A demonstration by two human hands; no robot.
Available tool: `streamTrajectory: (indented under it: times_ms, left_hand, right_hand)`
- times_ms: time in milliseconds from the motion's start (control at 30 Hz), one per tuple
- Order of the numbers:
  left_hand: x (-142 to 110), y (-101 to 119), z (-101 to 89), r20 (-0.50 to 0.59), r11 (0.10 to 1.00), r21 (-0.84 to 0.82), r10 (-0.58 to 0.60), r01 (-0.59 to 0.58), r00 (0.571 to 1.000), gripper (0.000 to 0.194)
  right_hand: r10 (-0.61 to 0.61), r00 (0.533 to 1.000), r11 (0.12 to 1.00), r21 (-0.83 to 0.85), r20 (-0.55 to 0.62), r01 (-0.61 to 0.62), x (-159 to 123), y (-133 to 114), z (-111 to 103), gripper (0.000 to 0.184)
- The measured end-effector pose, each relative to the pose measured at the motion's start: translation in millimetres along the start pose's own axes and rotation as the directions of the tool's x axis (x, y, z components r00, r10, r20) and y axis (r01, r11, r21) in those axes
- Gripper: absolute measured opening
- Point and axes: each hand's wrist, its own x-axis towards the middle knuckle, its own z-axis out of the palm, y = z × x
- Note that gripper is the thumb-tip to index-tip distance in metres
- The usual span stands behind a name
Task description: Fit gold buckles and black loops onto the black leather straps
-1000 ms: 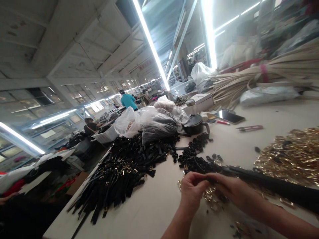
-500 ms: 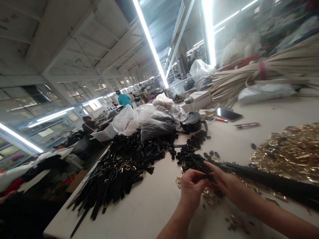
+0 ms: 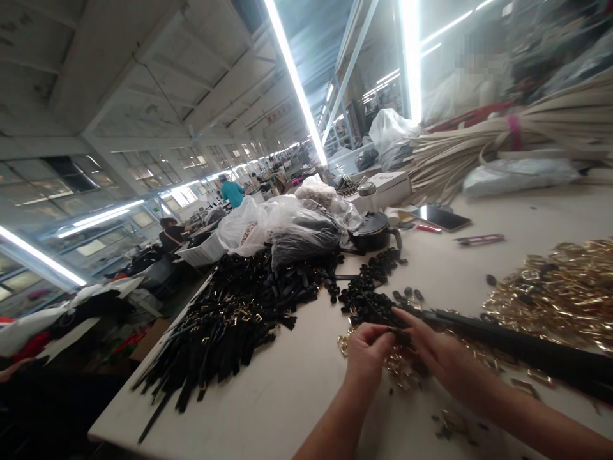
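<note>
**Both hands on small blk pc, centre-R of table**

L hand (image 3: 364, 348) pinches one end of a small blk pc (image 3: 397, 331) btwn thumb & fingers. R hand (image 3: 438, 351) meets it from the other side, index finger extended past it; R grip partly hidden, can't tell how firm. Blk pc sits btwn the two hands, above the table (image 3: 287, 396); exact shape too small/blurred to tell.

Just below hands: loose gold buckles (image 3: 401, 370). Just beyond fingertips: heap of small blk loops (image 3: 368, 308). Long blk strap bundle (image 3: 517, 345) runs from behind R hand out to R edge of view, w/ big pile of gold hardware (image 3: 569, 281) on its far side. Nr bottom, below R hand: few more gold & blk bits (image 3: 453, 425).

L side of table: big pile of blk straps w/ gold buckles (image 3: 220, 338); plastic bags (image 3: 287, 227) at its far end. Next to bags, blk lidded pot (image 3: 371, 233), then jar (image 3: 368, 191) & white box (image 3: 393, 187) behind. To R: red pen (image 3: 428, 228), phone (image 3: 443, 218), snips (image 3: 479, 239). Far R: beige straps (image 3: 460, 150) w/ pink tie (image 3: 514, 132), clear plastic pkg (image 3: 520, 177) in front.

Bkgd L: person in teal (image 3: 232, 191), person in dark top (image 3: 171, 236).
</note>
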Motion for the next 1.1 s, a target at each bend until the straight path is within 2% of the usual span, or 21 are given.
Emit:
streamTrajectory:
  times_ms: [67,167,300,433,533,633,700,767,967,1100]
  left_hand:
    - [2.4,-1.6,-2.9,-0.045,0.999,-0.042,-0.022,0.020,0.999,0.029]
    - [3.2,-0.9,-4.5,-0.047,0.990,-0.114,-0.090,0.084,0.995,0.032]
    - [-0.5,3.6,-1.8,-0.046,0.975,-0.210,-0.077,0.066,0.996,0.035]
    - [-4.5,7.4,0.9,-0.023,0.945,-0.315,-0.098,0.085,0.995,0.035]
    - [-7.3,7.6,-1.1,-0.037,0.972,-0.235,-0.039,0.029,0.999,0.031]
    - [-10.8,5.1,-5.0,-0.034,0.993,0.016,0.118,-0.118,0.992,0.024]
    - [-13.0,2.7,-6.9,0.002,0.950,0.189,0.253,-0.249,0.967,0.019]
    - [-14.6,0.5,-7.8,0.044,0.895,0.287,0.343,-0.340,0.938,0.015]
    - [-15.5,-0.8,-7.5,0.088,0.855,0.319,0.403,-0.409,0.911,0.011]
    - [-15.3,1.0,-4.6,0.081,0.877,0.268,0.393,-0.400,0.916,0.012]
  right_hand:
    - [-0.023,1.000,1.000,-0.016,-0.010,0.023,-1.5,-0.3,2.4,0.053]
    - [-0.072,0.996,0.997,-0.037,-0.061,0.070,-2.9,-0.9,5.1,0.051]
    - [-0.119,0.990,0.992,-0.045,-0.080,0.116,-4.1,-8.8,4.6,0.049]
    - [-0.143,0.988,0.988,0.054,-0.054,0.146,-3.2,-19.9,2.3,0.049]
    - [-0.052,0.998,0.979,0.197,-0.023,0.056,-2.3,-24.6,1.5,0.051]
    - [0.067,0.993,0.911,0.400,0.099,-0.102,-2.8,-26.9,2.1,0.051]
    - [0.124,0.978,0.846,0.498,0.165,-0.191,-3.2,-27.6,3.8,0.048]
    - [0.167,0.968,0.786,0.567,0.188,-0.246,-3.1,-27.9,6.0,0.046]
    - [0.252,0.931,0.617,0.697,0.265,-0.365,-0.1,-30.0,9.5,0.032]
    - [0.303,0.899,0.583,0.684,0.316,-0.438,1.0,-33.3,8.7,0.020]
